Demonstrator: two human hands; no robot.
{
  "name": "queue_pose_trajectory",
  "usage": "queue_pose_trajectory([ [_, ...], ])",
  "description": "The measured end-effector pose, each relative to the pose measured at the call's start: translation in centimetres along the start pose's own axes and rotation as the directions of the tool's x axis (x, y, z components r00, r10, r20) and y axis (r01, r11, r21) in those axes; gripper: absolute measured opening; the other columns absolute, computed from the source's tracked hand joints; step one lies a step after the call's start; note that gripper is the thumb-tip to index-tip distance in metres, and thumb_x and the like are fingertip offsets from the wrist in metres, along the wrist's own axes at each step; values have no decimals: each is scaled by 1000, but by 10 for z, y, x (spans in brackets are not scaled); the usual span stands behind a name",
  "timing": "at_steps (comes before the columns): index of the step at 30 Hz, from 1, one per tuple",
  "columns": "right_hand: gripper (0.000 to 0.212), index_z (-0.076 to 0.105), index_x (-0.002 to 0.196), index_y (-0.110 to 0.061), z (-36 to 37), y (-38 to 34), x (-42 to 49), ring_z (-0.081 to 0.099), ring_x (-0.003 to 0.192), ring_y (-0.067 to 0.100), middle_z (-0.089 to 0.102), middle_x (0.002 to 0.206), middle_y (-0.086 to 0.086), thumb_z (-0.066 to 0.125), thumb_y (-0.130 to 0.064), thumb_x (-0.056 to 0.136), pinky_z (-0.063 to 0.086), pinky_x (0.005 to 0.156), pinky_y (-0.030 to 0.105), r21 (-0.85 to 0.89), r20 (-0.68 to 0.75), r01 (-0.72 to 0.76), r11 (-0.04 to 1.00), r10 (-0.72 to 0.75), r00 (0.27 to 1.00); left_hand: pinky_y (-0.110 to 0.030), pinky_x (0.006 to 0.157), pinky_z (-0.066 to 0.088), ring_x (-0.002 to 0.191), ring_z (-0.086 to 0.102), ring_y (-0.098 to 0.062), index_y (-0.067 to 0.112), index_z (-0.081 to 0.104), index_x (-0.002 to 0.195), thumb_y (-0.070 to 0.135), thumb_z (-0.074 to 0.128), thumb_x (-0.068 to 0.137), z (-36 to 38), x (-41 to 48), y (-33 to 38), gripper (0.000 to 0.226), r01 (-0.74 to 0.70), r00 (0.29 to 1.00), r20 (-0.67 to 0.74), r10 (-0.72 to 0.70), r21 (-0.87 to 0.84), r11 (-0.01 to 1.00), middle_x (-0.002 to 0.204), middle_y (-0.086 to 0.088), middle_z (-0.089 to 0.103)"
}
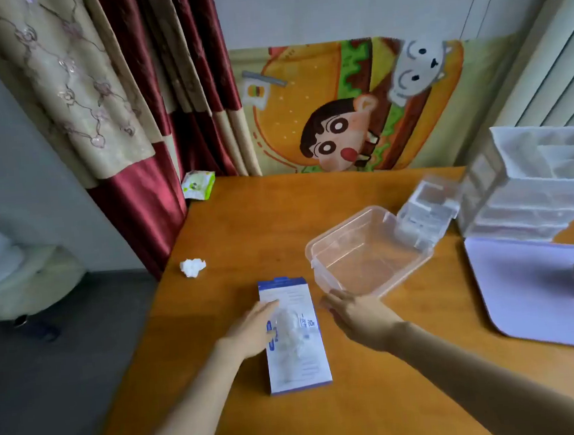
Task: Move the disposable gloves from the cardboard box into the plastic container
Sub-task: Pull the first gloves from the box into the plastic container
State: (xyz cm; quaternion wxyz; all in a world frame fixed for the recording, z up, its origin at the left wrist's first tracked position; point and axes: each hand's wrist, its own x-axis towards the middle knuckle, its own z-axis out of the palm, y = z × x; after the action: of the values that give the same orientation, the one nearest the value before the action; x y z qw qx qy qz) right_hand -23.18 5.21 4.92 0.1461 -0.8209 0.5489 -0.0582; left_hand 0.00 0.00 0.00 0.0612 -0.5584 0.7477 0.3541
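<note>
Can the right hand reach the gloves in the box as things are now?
Probably yes. The gloves show at the opening of the box, and nothing lies between them and the right hand.

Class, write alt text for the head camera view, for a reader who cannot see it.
A person's left hand rests on a blue-and-white cardboard box lying flat on a wooden table, clear disposable gloves bunched at its opening. The right hand reaches toward the near rim of a clear plastic container beside it.
</note>
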Motion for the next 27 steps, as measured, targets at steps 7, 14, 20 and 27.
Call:
queue_pose_trajectory([
  [7,54,20,147,-20,74,-40,-33,35,132,26,15,153,2,34,-42,100,39,98,36,28,359,-124,992,106,927,-39,88,52,117,55,-26,38,-6,151,34,47,98,37,-7,-5,75,91,995,42,-91,8,996,158,11,-21],
  [14,50,29,143,-15,65,-14,-22,39,130,27,24,151,5,37,-41,100,36,101,34,-40,260,-192,981,196,946,-33,82,50,110,59,-32,25,15,151,36,42,100,55,-23,24,59,193,979,-70,-190,30,981,154,-13,14],
  [20,52,28,144,-7,66,-10,-11,29,135,29,28,149,13,47,-18,97,26,111,35,-297,218,-104,949,174,960,-25,93,42,123,44,-18,18,41,139,29,42,101,66,-37,54,40,62,979,-204,-26,171,983,141,-5,36],
  [27,69,15,148,-12,65,-24,17,40,125,26,31,142,11,46,4,88,42,97,31,-120,215,-173,978,196,957,-34,112,26,144,18,-22,22,18,150,32,61,93,46,3,37,72,-50,972,-207,113,286,957,160,-4,10],
])
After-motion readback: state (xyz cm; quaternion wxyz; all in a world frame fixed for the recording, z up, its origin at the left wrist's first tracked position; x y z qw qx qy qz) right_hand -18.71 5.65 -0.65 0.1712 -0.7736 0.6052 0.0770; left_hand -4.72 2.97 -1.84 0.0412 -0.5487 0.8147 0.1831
